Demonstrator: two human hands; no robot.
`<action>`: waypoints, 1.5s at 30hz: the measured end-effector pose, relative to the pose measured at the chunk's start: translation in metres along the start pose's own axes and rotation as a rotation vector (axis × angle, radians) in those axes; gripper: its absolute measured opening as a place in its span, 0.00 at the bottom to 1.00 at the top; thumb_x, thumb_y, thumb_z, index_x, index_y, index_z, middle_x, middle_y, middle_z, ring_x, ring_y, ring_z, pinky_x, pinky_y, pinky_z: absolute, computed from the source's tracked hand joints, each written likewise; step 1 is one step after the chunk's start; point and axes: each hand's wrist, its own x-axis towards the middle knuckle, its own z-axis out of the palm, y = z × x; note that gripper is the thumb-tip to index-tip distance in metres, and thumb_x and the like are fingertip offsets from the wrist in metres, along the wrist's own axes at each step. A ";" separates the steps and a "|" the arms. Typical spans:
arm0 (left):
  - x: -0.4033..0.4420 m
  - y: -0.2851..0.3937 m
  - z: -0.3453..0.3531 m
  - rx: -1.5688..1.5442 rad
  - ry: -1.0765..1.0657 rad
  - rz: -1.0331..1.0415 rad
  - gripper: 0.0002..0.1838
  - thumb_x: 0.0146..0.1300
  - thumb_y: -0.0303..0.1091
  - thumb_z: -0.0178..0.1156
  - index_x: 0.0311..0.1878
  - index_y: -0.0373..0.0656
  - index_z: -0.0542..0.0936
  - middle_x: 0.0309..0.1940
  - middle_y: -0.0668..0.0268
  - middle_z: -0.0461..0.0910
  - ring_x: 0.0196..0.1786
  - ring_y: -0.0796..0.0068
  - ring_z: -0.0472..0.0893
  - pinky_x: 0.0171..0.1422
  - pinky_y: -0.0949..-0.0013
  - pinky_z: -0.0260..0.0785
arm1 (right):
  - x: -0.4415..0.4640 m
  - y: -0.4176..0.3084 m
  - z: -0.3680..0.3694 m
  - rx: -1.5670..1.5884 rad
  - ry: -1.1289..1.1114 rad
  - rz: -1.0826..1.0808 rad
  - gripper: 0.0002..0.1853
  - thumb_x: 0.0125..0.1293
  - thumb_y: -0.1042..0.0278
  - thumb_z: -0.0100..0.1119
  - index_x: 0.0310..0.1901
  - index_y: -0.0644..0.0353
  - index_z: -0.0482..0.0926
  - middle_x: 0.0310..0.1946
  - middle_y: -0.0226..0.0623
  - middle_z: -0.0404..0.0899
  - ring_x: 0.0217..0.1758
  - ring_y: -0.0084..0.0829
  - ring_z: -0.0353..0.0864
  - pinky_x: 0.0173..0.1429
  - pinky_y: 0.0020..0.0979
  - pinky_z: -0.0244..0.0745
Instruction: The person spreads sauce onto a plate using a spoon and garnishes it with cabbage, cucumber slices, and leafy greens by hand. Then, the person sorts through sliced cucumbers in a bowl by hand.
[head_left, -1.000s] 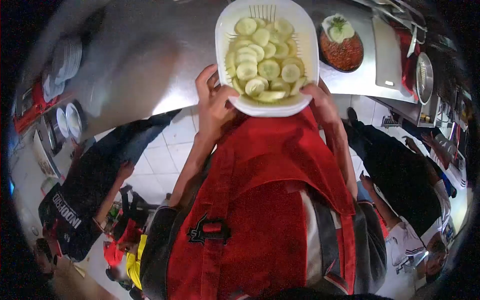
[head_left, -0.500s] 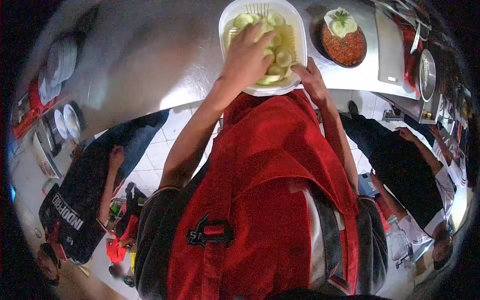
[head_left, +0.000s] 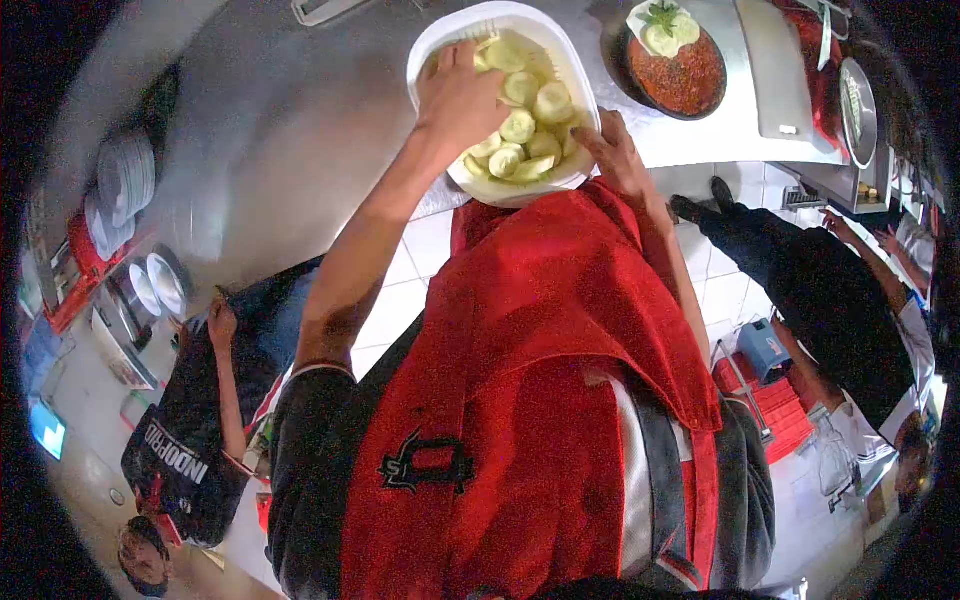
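A white plastic tub [head_left: 590, 90] sits at the counter's near edge, against my red apron. Inside lie many pale green cucumber slices [head_left: 518, 126], seemingly in some liquid. My left hand [head_left: 460, 98] reaches into the tub's left side, fingers bent downward and apart, thumb toward the slices. Its fingertips are partly hidden, and I see no slice held in it. With the thumb over the rim and the fingers outside, my right hand [head_left: 615, 152] grips the tub's right side. To the right stands a dark plate of red-orange food [head_left: 678, 78], topped with cucumber slices and a green leaf.
The metal counter [head_left: 280, 130] spans the front. Right of the plate lie a white cutting board [head_left: 772, 70] and a metal bowl [head_left: 857, 112]. Stacked white plates [head_left: 127, 180] stand far left. One person in dark clothes [head_left: 190, 450] is at left, another [head_left: 840, 310] at right.
My left hand has shifted from the middle of the tub to its left side, uncovering more slices. My right hand keeps its hold on the rim. The view has turned slightly.
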 end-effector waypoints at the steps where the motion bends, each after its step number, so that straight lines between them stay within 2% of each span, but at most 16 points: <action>1: -0.002 -0.002 0.002 0.067 0.109 0.036 0.15 0.53 0.44 0.66 0.43 0.49 0.87 0.62 0.47 0.74 0.63 0.45 0.74 0.66 0.45 0.67 | 0.002 -0.003 0.002 0.002 0.002 0.003 0.26 0.72 0.56 0.57 0.67 0.60 0.70 0.51 0.53 0.71 0.55 0.48 0.73 0.62 0.44 0.70; 4: 0.007 -0.012 -0.010 0.040 -0.127 -0.060 0.15 0.54 0.44 0.65 0.40 0.46 0.87 0.51 0.46 0.82 0.51 0.45 0.82 0.59 0.47 0.74 | 0.007 -0.014 0.005 0.063 0.018 0.114 0.24 0.73 0.60 0.54 0.64 0.65 0.73 0.53 0.48 0.70 0.59 0.41 0.73 0.64 0.38 0.67; 5: 0.011 -0.014 -0.014 0.022 -0.170 -0.038 0.18 0.55 0.43 0.65 0.49 0.48 0.85 0.40 0.47 0.85 0.41 0.44 0.85 0.52 0.48 0.77 | 0.007 -0.018 0.004 0.069 0.009 0.151 0.24 0.73 0.59 0.55 0.64 0.65 0.72 0.53 0.47 0.70 0.59 0.41 0.73 0.65 0.38 0.67; 6: 0.014 -0.014 -0.011 0.022 -0.172 -0.040 0.18 0.55 0.43 0.65 0.49 0.48 0.85 0.40 0.47 0.85 0.41 0.44 0.85 0.52 0.48 0.77 | 0.006 -0.021 0.003 0.075 -0.001 0.187 0.25 0.73 0.59 0.55 0.65 0.65 0.72 0.54 0.47 0.70 0.59 0.40 0.73 0.65 0.37 0.67; 9: 0.020 0.002 0.002 -0.122 -0.058 -0.165 0.26 0.57 0.46 0.67 0.59 0.51 0.79 0.47 0.47 0.83 0.49 0.43 0.82 0.56 0.45 0.74 | 0.009 -0.013 0.002 0.018 -0.016 0.170 0.26 0.72 0.59 0.56 0.65 0.67 0.71 0.55 0.46 0.70 0.60 0.39 0.73 0.66 0.36 0.66; 11: 0.021 0.017 0.009 -0.006 0.037 -0.091 0.30 0.60 0.43 0.67 0.67 0.57 0.74 0.62 0.42 0.73 0.68 0.39 0.69 0.65 0.40 0.64 | 0.008 -0.005 0.003 0.041 -0.018 0.186 0.26 0.73 0.59 0.56 0.66 0.67 0.70 0.55 0.46 0.71 0.60 0.38 0.73 0.66 0.36 0.67; 15: 0.025 0.013 0.012 -0.009 -0.029 -0.062 0.28 0.59 0.48 0.69 0.65 0.64 0.77 0.60 0.47 0.73 0.66 0.42 0.69 0.64 0.40 0.61 | 0.008 0.002 0.003 0.059 -0.024 0.142 0.27 0.73 0.59 0.55 0.67 0.67 0.69 0.56 0.46 0.72 0.61 0.37 0.73 0.66 0.36 0.68; 23: 0.010 -0.005 0.005 -0.347 -0.144 0.044 0.11 0.61 0.43 0.67 0.43 0.52 0.80 0.55 0.54 0.75 0.60 0.47 0.74 0.66 0.46 0.65 | 0.000 -0.006 0.004 0.125 -0.002 0.154 0.27 0.71 0.57 0.56 0.65 0.66 0.71 0.55 0.46 0.72 0.61 0.39 0.73 0.66 0.38 0.67; 28: -0.014 0.007 -0.014 -0.205 0.172 0.085 0.21 0.57 0.41 0.70 0.53 0.49 0.78 0.63 0.56 0.71 0.65 0.49 0.72 0.72 0.50 0.62 | -0.001 -0.042 0.001 0.065 0.000 0.085 0.27 0.71 0.56 0.55 0.65 0.65 0.72 0.56 0.47 0.72 0.61 0.39 0.72 0.67 0.38 0.66; 30: -0.021 0.019 -0.015 -0.163 0.248 0.114 0.26 0.55 0.41 0.71 0.56 0.47 0.77 0.65 0.56 0.70 0.68 0.50 0.70 0.74 0.50 0.60 | 0.000 -0.070 -0.007 0.337 -0.107 0.265 0.27 0.71 0.55 0.55 0.65 0.65 0.72 0.56 0.47 0.72 0.61 0.39 0.73 0.67 0.38 0.66; 32: -0.031 0.026 -0.004 -0.008 -0.067 0.249 0.33 0.48 0.41 0.74 0.59 0.46 0.77 0.67 0.57 0.68 0.71 0.52 0.67 0.76 0.45 0.55 | -0.004 -0.066 -0.005 0.279 -0.095 0.259 0.27 0.72 0.55 0.54 0.65 0.65 0.72 0.55 0.46 0.72 0.60 0.40 0.74 0.66 0.37 0.67; 34: -0.034 0.026 0.019 -0.025 0.100 0.266 0.34 0.45 0.42 0.74 0.59 0.47 0.77 0.65 0.58 0.70 0.71 0.52 0.65 0.76 0.40 0.51 | -0.007 -0.035 0.003 0.011 -0.012 -0.057 0.27 0.72 0.55 0.55 0.65 0.65 0.72 0.55 0.46 0.72 0.59 0.39 0.74 0.65 0.38 0.68; 38: -0.019 0.034 0.002 0.023 -0.136 0.236 0.32 0.45 0.44 0.74 0.57 0.47 0.79 0.58 0.60 0.76 0.71 0.52 0.66 0.73 0.38 0.52 | -0.005 -0.023 0.001 -0.087 0.003 -0.112 0.26 0.71 0.55 0.56 0.64 0.65 0.72 0.55 0.45 0.74 0.59 0.39 0.75 0.65 0.38 0.68; 40: -0.016 0.034 0.000 0.029 -0.220 0.200 0.30 0.46 0.44 0.73 0.55 0.48 0.80 0.55 0.61 0.79 0.71 0.52 0.65 0.73 0.38 0.52 | 0.002 -0.034 -0.002 -0.006 -0.034 0.198 0.26 0.71 0.56 0.58 0.63 0.66 0.73 0.54 0.46 0.74 0.59 0.38 0.75 0.65 0.38 0.68; 43: -0.014 0.021 0.001 0.005 -0.176 0.327 0.24 0.50 0.45 0.72 0.51 0.48 0.81 0.52 0.60 0.82 0.66 0.52 0.73 0.68 0.41 0.61 | -0.005 -0.027 0.007 0.098 0.080 0.235 0.26 0.70 0.56 0.58 0.63 0.66 0.73 0.55 0.47 0.76 0.59 0.39 0.76 0.64 0.38 0.69; 45: -0.002 0.007 -0.006 -0.362 -0.257 0.120 0.21 0.56 0.46 0.70 0.50 0.47 0.82 0.50 0.57 0.83 0.57 0.52 0.80 0.63 0.49 0.70 | -0.003 -0.019 0.007 0.130 0.054 0.226 0.27 0.70 0.55 0.58 0.63 0.67 0.73 0.55 0.48 0.76 0.59 0.39 0.76 0.64 0.38 0.69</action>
